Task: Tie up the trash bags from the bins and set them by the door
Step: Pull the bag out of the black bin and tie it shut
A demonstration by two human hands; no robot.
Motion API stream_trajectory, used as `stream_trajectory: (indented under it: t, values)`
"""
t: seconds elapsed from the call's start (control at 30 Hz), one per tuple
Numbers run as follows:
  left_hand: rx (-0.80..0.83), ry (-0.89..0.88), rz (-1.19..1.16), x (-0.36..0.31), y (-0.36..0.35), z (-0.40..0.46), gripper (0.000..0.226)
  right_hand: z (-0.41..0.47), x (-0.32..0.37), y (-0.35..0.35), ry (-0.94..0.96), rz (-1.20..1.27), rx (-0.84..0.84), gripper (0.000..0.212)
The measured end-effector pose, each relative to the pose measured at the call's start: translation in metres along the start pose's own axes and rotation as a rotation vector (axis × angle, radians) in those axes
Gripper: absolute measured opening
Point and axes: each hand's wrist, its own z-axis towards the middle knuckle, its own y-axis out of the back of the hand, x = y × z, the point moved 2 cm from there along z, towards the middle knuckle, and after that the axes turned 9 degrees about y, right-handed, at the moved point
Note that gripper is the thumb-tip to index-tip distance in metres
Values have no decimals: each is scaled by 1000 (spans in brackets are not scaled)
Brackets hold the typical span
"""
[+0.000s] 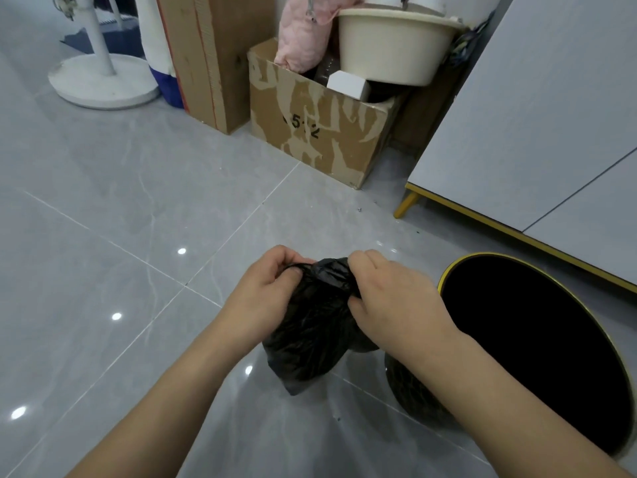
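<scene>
Knot stage: my left hand [265, 288] and right hand [389, 291] each pinch the gathered neck of the black trash bag [310, 339] hanging between them, left of the bin [448, 270]; I should pull outward evenly to cinch tight.

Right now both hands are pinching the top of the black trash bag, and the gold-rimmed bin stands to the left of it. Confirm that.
Not quite. The head view shows the gold-rimmed bin to the right of the black trash bag, not the left. The rest holds: the left hand and the right hand both pinch the bag's gathered top.
</scene>
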Motion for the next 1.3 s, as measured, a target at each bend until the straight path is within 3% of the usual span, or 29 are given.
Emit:
stream_trajectory:
  t: [0.13, 0.3, 0.43, 0.5, 0.63, 0.73, 0.8, 0.87, 0.97, 1.03, 1.13, 1.3]
  values:
    - [26, -2, -135, 6, -17, 1, 24, -14, -5, -5, 89, -28, -94, 14]
    - [-29, -30, -50, 4, -32, 4, 20, -24, -15, -4, 66, -65, -101, 8]
    - [-66, -26, 35, 4, -39, 0, 18, -30, -18, 5, 54, -11, -152, 34]
    - [-27, 18, 11, 2, -39, -3, 16, -31, -14, 11, 118, 38, -171, 42]
    - [82, 144, -149, -1, -33, -10, 6, -35, -14, 12, 182, 70, -92, 23]
    - [260, 141, -224, 2, -23, -21, 31, -37, -18, 11, 109, 204, -16, 27]
    - [327, 76, -94, 1, -20, -29, 36, -38, -22, 10, 31, 340, 45, 19]
    - [268, -20, 177, 2, -19, -32, 26, -38, -25, 5, -40, 558, 108, 7]
    - [-27, -175, 562, 5, -18, -29, 13, -38, -20, 5, -179, 938, 114, 25]
    - [-127, -210, 606, 5, -18, -26, 17, -37, -17, 3, -291, 1146, 155, 34]
    - [-187, -286, 643, 6, -22, -23, 24, -37, -17, 2, -427, 1370, 204, 26]
    - [-304, -433, 747, 6, -29, -21, 37, -42, -18, 8, -518, 1447, 273, 35]
